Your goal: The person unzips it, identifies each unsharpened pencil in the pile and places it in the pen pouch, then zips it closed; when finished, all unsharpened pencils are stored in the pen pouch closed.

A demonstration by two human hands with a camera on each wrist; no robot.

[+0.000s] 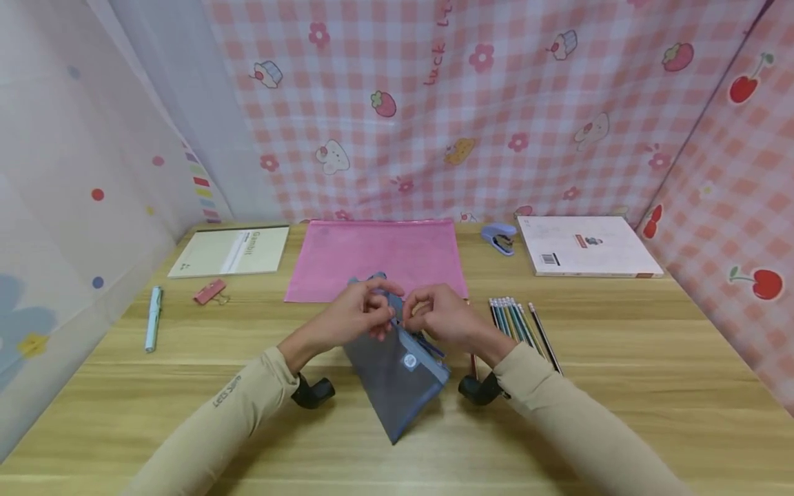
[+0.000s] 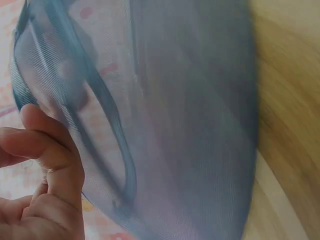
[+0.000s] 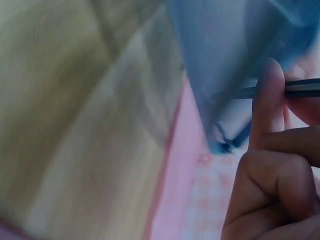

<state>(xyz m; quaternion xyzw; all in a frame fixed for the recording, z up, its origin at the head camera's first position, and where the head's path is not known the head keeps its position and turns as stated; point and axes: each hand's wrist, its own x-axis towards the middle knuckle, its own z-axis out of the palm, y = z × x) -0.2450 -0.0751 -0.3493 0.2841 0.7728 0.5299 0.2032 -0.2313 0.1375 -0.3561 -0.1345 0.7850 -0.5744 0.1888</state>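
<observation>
A blue-grey mesh zip pouch [image 1: 397, 379] hangs tilted between my hands, one corner pointing down toward the table. My left hand [image 1: 362, 310] pinches the pouch by its upper edge, thumb against fingers; the left wrist view shows the see-through mesh [image 2: 195, 110] with its blue trim beside the fingers. Close by, my right hand [image 1: 443, 317] is at the pouch's opening. In the right wrist view, its thumb and finger pinch a slim dark pencil [image 3: 302, 88], whose far end overlaps the mesh. Another pencil, reddish [image 1: 474, 365], lies partly hidden beneath the right hand.
Several pencils [image 1: 517, 320] lie in a row at right. Along the back are a pale notebook [image 1: 229, 251], a pink zip folder [image 1: 378, 255], a lilac stapler-like tool [image 1: 498, 238] and a white boxed pack [image 1: 589, 244]. A red binder clip [image 1: 209, 291] and light-blue pen [image 1: 153, 320] lie left.
</observation>
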